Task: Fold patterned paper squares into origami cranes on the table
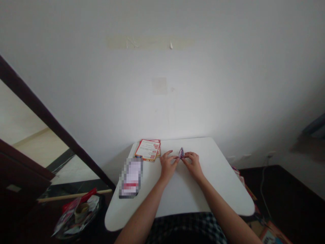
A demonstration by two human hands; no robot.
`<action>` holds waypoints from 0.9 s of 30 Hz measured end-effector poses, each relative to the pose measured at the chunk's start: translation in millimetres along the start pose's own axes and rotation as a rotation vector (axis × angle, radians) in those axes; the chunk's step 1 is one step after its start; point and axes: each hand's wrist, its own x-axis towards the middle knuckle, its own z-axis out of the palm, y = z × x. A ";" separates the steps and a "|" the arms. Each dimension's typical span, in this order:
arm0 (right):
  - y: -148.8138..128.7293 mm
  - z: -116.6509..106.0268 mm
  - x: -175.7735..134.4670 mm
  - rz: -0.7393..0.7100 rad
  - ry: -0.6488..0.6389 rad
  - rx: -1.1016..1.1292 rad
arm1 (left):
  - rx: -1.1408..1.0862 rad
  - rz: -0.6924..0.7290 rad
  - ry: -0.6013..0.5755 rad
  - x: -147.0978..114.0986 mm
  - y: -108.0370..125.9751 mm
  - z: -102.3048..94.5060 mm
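A small piece of folded patterned paper [181,152], purple and white, stands up in a peak above the white table [182,196]. My left hand [167,165] pinches its lower left edge between thumb and forefinger, the other fingers spread away. On the opposite side, my right hand [193,164] pinches the lower right edge with its fingers curled in. The fingertips partly cover the paper's base, so I cannot make out the folds there. Left of my left hand lies a small pile of red-bordered printed cards [148,149].
A phone, blurred out [131,178], lies on the table's left side. The white wall [162,112] rises behind the table's back edge. On the floor at left stands a full rubbish bin [78,217]. More printed papers [273,234] lie at lower right.
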 end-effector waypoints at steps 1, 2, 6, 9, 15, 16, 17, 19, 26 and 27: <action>-0.8 -0.4 0.0 -0.001 -0.007 0.001 | 0.001 0.002 -0.002 -0.2 0.1 0.0; -1.6 -0.9 -0.1 0.000 -0.013 0.004 | 0.001 0.003 -0.002 -0.3 0.0 0.1; -3.3 -2.0 -0.2 0.008 -0.025 0.036 | 0.009 -0.006 0.003 -0.3 -0.9 0.2; -3.2 -2.0 0.2 0.004 -0.052 0.074 | 0.016 -0.016 0.003 -0.3 -1.1 -0.3; -5.2 -2.0 -0.1 0.048 -0.077 0.138 | 0.042 0.020 -0.012 -0.4 -1.4 -0.2; -5.7 -2.1 -0.4 0.060 -0.071 0.138 | 0.052 0.024 -0.021 -0.4 -1.4 0.1; -6.1 -2.1 -0.7 0.068 -0.063 0.137 | 0.063 0.024 -0.029 -0.5 -1.4 0.4; -6.7 -2.3 -1.2 0.079 -0.046 0.134 | 0.080 0.023 -0.038 -0.7 -1.2 1.2; -7.1 -3.4 -0.9 0.087 -0.050 0.147 | 0.065 0.024 -0.016 -1.9 0.6 0.4; -7.3 -3.7 -0.8 0.089 -0.049 0.150 | 0.065 0.027 -0.018 -1.9 0.8 -0.1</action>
